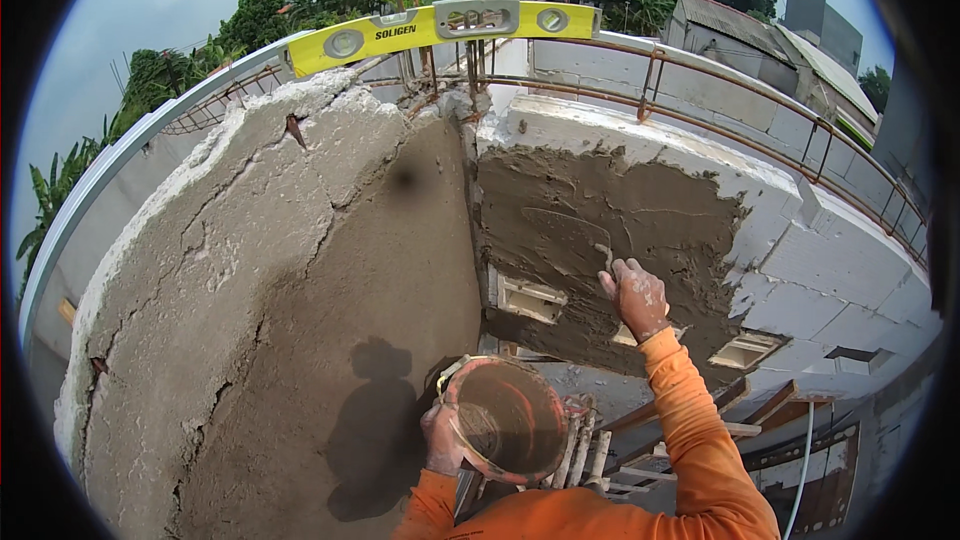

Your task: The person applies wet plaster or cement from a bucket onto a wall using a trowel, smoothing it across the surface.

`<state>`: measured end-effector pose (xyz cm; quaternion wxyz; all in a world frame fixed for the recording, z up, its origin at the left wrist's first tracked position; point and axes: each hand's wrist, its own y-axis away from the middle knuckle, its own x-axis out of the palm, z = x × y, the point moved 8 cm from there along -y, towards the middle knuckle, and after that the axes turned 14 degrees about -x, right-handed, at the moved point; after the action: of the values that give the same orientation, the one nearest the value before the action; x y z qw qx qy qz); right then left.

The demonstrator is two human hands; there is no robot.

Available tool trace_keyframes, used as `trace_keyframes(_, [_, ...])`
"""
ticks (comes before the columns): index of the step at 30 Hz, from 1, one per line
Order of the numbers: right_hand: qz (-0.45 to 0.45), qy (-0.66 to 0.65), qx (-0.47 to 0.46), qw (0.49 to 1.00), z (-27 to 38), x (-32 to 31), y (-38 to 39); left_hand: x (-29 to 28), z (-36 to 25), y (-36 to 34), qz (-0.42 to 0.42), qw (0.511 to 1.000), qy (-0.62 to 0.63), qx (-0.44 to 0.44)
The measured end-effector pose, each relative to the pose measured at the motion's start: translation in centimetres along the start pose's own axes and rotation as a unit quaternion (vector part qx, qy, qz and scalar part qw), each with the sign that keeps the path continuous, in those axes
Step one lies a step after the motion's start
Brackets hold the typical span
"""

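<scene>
I count one trowel (567, 230) in my right hand (638, 297), one bucket (505, 418) at my left hand (441, 440), one yellow spirit level (440, 28) above, three wall boxes (530, 298) nearby

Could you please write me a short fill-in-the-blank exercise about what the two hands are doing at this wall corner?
1. The right hand presses a ____ against the wet mortar.
2. The left hand holds a round ____ of mortar by its rim.
3. A yellow ____ lies across the top of the wall corner.
4. Both arms wear ____ sleeves.

Missing words: trowel; bucket; spirit level; orange.
</scene>
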<state>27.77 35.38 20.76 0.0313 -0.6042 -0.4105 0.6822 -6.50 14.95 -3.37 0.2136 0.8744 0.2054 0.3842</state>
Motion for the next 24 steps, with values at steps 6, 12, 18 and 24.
trace_keyframes(6, [-0.087,0.003,0.093,0.992,-3.1,-5.3,-0.5,0.4,-0.1,0.7,0.014,0.997,-0.068,0.042])
trace_keyframes(12, [-0.017,-0.314,0.258,0.913,-0.5,-2.9,15.3,1.6,1.1,0.1,0.04,0.992,-0.103,0.064])
trace_keyframes(18, [0.252,-0.373,0.316,0.835,7.1,2.3,32.6,6.7,4.5,-0.7,0.083,0.983,-0.163,-0.01])
trace_keyframes(24, [0.258,-0.308,0.175,0.899,6.3,-2.5,35.2,13.7,10.4,0.4,0.179,0.945,-0.274,-0.027])
